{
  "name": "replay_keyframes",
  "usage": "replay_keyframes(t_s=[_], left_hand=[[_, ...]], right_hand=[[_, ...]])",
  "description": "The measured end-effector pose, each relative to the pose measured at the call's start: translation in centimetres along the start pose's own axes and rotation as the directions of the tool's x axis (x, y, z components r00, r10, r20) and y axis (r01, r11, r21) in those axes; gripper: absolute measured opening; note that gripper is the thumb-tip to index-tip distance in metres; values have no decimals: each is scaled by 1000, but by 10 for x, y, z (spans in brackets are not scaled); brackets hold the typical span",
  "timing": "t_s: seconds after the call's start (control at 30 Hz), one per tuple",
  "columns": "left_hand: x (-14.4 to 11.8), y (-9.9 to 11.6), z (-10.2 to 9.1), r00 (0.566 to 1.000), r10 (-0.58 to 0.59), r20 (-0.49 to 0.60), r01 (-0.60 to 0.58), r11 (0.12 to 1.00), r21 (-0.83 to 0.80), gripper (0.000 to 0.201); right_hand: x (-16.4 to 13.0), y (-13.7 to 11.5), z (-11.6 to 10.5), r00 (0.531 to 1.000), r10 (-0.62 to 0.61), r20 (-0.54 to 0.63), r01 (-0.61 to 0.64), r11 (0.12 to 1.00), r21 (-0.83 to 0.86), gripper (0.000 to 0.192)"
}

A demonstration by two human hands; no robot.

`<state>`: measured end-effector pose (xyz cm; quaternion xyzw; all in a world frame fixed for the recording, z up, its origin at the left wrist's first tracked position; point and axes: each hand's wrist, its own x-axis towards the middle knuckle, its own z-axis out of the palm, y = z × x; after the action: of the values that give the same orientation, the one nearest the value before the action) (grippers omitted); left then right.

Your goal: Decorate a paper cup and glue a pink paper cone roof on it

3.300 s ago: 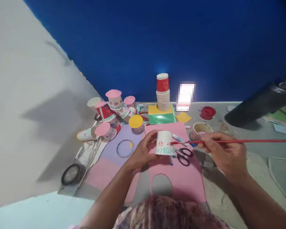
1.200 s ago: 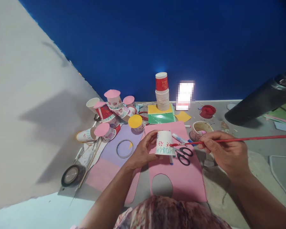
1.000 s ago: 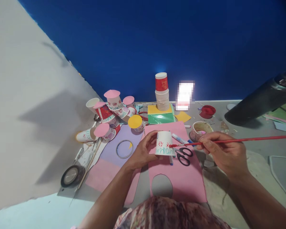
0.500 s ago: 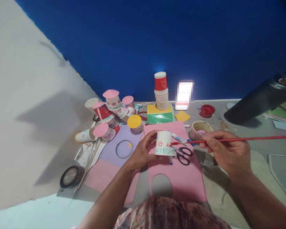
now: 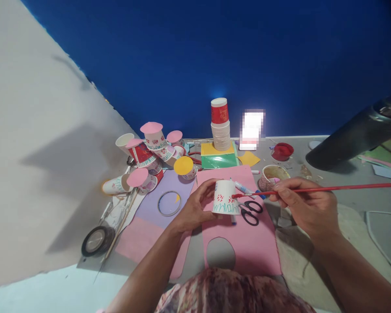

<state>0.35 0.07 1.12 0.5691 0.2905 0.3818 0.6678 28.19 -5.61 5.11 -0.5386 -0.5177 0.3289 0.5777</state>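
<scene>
Nearest on my remote feed, a pink sheet (image 5: 256, 243) lies flat on the counter (image 5: 352, 200), running under the white cup (image 5: 224, 198), the landmark for all that follows; I judge that, so placed, it can catch stray red. The cup is held upside down above this sheet, between my two grips, its wide rim lowest. At its left side, my left grip (image 5: 194, 208) is closed around it, thumb low by the rim and fingers behind, presumably so that the face with red dots and green strokes stays uncovered. To the cup's right, my right grip (image 5: 308, 208) pinches a red brush (image 5: 355, 188) near the bristle end, probably for fine control; the red tip meets the cup's right side, though whether it presses there I cannot tell. Just beside the cup on the right lie black-handled scissors (image 5: 248, 211), blades hidden from me. Beyond the cup and to its right, a brown pot (image 5: 265, 182) stands near the right grip, likely for a short reach. Beyond the cup to the left stand a yellow-topped cup (image 5: 183, 166) and, farther off, pink-topped cups (image 5: 151, 127), apparently grouped out of the way. Farther still, behind the cup, a cup stack (image 5: 220, 130) rises before the blue wall (image 5: 195, 65).
</scene>
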Motion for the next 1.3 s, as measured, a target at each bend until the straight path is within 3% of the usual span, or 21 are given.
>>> replay_keyframes(t_s=[0.53, 0.7, 0.97, 1.3], left_hand=[[-1, -6, 0, 1000, -12, 5, 12, 999, -44, 91], [-1, -3, 1, 1000, -20, 2, 20, 1000, -12, 91], [-1, -2, 1, 999, -30, -14, 30, 999, -13, 90], [0, -6, -2, 1000, -4, -15, 4, 1000, 20, 91]], right_hand=[[-1, -4, 3, 1000, 7, 28, -6, 1000, -17, 21], [0, -3, 1, 1000, 5, -26, -4, 999, 37, 22], [1, -6, 5, 992, -98, 74, 100, 995, -14, 18], [3, -1, 2, 994, -102, 34, 100, 993, 60, 11]])
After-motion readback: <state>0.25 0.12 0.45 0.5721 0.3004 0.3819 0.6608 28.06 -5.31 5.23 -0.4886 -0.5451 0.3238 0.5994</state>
